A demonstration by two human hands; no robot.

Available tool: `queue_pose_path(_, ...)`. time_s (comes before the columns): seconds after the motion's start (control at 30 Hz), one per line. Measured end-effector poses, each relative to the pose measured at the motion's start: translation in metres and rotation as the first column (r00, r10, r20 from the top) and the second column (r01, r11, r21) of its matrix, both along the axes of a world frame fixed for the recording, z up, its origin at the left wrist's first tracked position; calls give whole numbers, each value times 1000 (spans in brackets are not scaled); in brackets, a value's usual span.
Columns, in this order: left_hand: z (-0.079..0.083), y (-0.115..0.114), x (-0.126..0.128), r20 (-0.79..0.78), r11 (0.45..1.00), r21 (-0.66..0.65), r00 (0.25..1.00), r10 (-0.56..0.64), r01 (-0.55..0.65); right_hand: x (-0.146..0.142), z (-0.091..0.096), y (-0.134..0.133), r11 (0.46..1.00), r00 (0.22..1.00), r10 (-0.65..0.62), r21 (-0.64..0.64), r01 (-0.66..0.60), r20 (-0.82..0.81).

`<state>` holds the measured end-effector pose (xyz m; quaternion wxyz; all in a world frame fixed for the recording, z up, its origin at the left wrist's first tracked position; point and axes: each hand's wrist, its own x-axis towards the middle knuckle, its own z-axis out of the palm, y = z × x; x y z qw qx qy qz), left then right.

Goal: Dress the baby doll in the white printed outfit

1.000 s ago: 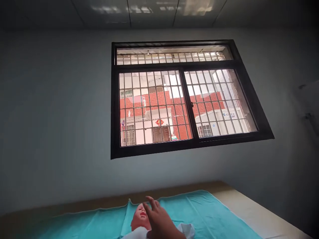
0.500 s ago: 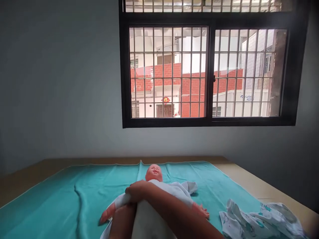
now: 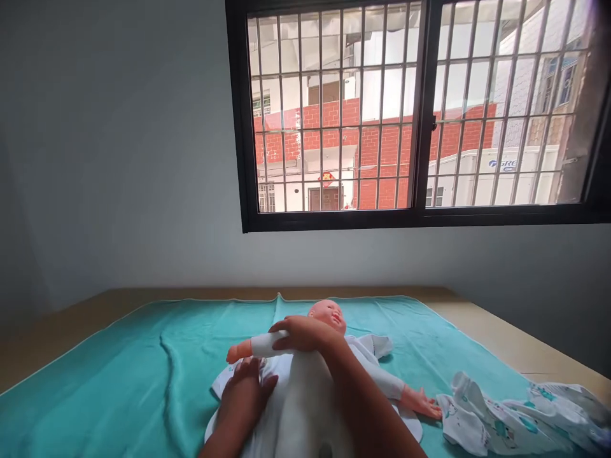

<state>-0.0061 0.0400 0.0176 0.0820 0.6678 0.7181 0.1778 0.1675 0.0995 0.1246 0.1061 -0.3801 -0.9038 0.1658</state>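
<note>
The doll [image 3: 329,316] lies face-up on the teal blanket [image 3: 119,356]. The right hand [image 3: 298,334] is closed around its sleeved arm (held off the cloth). The left hand [image 3: 245,388] rests flat and open on the white garment [image 3: 296,407]. A hard tug could, I judge, drag the doll sideways.

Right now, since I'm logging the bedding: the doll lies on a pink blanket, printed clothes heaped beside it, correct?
No: the blanket is teal, not pink, as the head view shows. The doll lies on it, printed clothes heaped beside it.
</note>
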Motion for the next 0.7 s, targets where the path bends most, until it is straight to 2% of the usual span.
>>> queue_pose_path(0.1,-2,4,-3,25,1000,23,1000,-7,7,10,11,-2,995,998,-56,-84,58,23)
queue_pose_path(0.27,-8,12,-9,69,997,41,995,70,-73,17,21,-5,970,984,-139,-183,158,112)
queue_pose_path(0.37,-12,15,-13,116,992,77,989,86,-95,16,22,-7,964,978,-162,-190,185,131)
queue_pose_path(0.6,-13,18,-21,199,991,74,975,98,-114,15,31,-17,947,970,-201,-226,227,133)
queue_pose_path(0.7,-12,16,-26,309,986,109,947,88,-127,16,32,-19,934,962,-235,-241,263,137)
